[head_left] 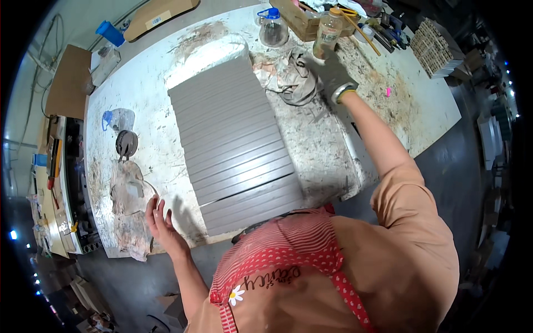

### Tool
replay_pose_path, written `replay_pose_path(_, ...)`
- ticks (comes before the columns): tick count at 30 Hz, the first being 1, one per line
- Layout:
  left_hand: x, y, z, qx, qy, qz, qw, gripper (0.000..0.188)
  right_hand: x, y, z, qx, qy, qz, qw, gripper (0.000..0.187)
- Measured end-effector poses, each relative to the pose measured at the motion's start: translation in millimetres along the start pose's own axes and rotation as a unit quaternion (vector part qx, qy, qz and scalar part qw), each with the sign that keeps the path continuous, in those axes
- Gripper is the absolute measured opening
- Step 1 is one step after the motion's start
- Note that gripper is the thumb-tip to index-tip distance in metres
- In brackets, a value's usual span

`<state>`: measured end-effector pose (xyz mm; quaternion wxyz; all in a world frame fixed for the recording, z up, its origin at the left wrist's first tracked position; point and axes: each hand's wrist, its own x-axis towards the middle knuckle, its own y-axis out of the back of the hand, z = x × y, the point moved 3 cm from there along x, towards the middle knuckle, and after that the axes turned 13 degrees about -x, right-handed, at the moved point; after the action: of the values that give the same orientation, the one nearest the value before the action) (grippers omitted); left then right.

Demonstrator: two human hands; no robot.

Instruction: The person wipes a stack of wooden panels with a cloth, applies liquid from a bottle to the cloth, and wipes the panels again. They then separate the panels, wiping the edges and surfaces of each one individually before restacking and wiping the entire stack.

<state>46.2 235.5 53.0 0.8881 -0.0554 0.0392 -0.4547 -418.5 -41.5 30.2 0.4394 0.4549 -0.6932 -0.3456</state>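
While checking worktable (158, 133), note grey slatted panel (227, 127) flat approx. mid-table, crumpled rag (294, 83) off R edge. Log gloved R hand (336, 76) beside rag; can't tell finger state (hidden). Log bare L hand (161, 221), loosely spread, L of panel. Poss. risk: tipping capped bottle (327, 34) via careless glove sweep, soiling rag/panel.

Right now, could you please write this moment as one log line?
left hand: bare, fingers apart, near rag | right hand: gloved, beside bottle, contact unclear | grey board: untouched by either hand
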Motion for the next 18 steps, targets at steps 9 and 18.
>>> replay_pose_path(9, 16, -62, 57, 0.084, -0.140, -0.131, 0.978, 0.024, 37, -30, 51, 0.249, -0.072, -0.161, 0.952, 0.067)
replay_pose_path(18, 1, -273, 91, 0.108, -0.142, -0.445, 0.877, 0.028, -85, 80, -13, 0.852, -0.067, -0.215, 0.474, 0.048)
